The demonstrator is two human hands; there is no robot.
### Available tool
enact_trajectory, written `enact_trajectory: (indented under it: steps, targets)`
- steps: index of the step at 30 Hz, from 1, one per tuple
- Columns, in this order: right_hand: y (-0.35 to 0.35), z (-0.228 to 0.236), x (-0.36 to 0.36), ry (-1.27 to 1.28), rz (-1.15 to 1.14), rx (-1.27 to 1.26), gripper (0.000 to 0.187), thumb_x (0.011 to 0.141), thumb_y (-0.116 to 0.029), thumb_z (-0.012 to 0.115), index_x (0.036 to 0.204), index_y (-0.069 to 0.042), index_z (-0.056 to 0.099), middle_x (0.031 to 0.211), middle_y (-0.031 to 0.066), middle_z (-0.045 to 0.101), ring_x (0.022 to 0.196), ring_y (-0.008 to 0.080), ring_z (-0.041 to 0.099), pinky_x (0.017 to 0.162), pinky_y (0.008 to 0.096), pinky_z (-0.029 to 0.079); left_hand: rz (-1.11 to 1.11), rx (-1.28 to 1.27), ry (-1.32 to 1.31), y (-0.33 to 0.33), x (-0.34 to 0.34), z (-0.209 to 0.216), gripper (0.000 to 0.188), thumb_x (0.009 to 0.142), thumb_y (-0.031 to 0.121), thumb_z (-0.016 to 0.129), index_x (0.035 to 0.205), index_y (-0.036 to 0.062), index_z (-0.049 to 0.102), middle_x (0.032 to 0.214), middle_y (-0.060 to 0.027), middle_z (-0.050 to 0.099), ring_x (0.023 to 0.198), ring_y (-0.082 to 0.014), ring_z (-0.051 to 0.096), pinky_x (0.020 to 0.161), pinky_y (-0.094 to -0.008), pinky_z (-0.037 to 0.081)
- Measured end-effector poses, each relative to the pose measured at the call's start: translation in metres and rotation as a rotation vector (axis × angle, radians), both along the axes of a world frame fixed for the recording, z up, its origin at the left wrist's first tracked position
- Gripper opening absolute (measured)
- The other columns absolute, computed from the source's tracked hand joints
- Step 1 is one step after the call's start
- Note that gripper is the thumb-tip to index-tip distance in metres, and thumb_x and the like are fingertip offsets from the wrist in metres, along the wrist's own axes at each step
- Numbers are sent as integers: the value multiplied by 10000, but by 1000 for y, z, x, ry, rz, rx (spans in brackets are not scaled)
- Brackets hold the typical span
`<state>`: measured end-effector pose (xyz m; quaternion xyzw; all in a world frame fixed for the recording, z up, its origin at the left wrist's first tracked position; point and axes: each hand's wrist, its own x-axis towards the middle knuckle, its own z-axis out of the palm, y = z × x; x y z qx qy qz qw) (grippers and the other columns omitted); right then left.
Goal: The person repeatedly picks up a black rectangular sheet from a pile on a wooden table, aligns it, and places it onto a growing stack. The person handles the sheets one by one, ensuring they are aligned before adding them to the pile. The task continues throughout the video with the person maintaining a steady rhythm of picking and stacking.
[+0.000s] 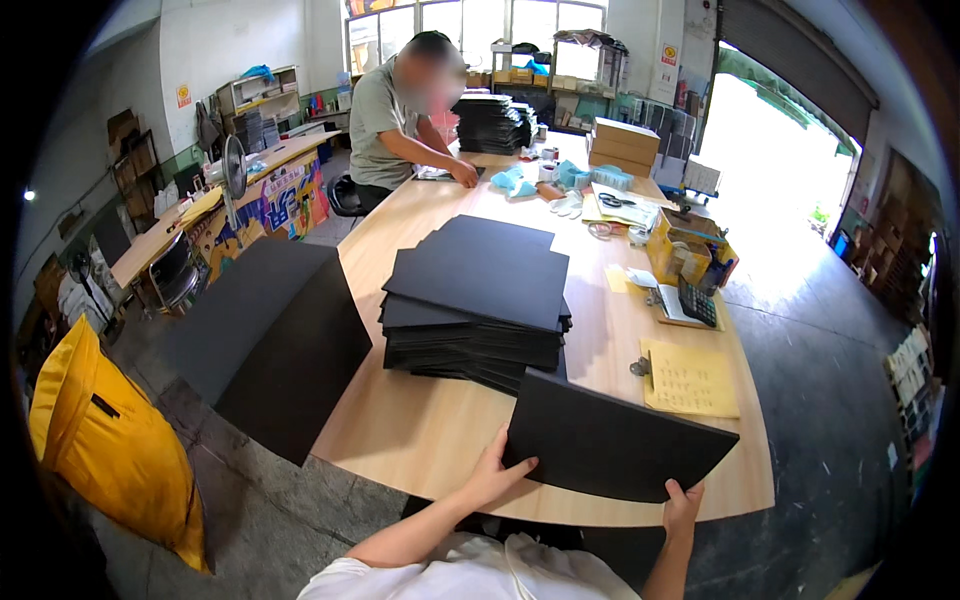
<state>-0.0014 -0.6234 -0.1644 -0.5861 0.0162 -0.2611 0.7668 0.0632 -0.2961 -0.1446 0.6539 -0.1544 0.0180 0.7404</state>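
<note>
A flat black rectangular board [615,440] is held up in front of me, tilted above the near edge of the table. My left hand [497,468] grips its lower left corner, thumb on the face towards me. At its lower right edge, my right hand [683,508] is closed on the same board. Just beyond it stands an uneven stack of similar black boards [480,285]. Left of the stack, a large black folded sheet [290,350] juts past the table's left edge, its two halves at an angle.
The wooden table [400,435] carries a clipboard with yellow paper [690,378], a calculator [697,303] and a yellow box [682,245] on the right. A co-worker [395,125] stands at the far left side near another black stack [490,125]. A yellow sack [115,445] stands on the floor.
</note>
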Motion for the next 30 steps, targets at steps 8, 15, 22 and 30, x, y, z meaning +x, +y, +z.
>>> enact_trajectory:
  steps: [8, 15, 22, 30]
  targets:
    - [22, 11, 37, -2, 84, 199, 573, 732, 98, 692, 1273, -41, 562, 1184, 92, 641, 1096, 220, 608, 1005, 382, 447, 129, 186, -217, 45, 23, 35, 474, 860, 52, 699, 1272, 4, 468, 1065, -109, 661, 877, -150, 656, 594, -262, 514]
    - [61, 101, 134, -77, 397, 172, 359, 789, -4, 719, 1115, -63, 581, 1063, 138, 631, 1014, 274, 610, 924, 421, 491, 237, 115, -335, 82, 68, 96, 412, 771, -112, 695, 1079, 36, 464, 970, -150, 583, 881, -243, 590, 777, -331, 480]
    - [85, 168, 167, 274, 317, 29, 619, 808, 115, 659, 1377, -48, 480, 1300, 82, 586, 1164, 179, 567, 1019, 340, 442, 485, 33, 88, 108, 107, 172, 430, 792, -64, 705, 1178, -11, 524, 999, -100, 664, 915, -159, 657, 810, -292, 515]
    - [133, 228, 223, 596, 315, -200, 580, 850, 62, 636, 1396, -4, 452, 1308, 87, 577, 1186, 188, 547, 1029, 317, 415, 281, 338, 490, 139, 119, 194, 623, 826, 70, 732, 1334, -81, 405, 1238, -206, 598, 1133, -226, 592, 949, -352, 477]
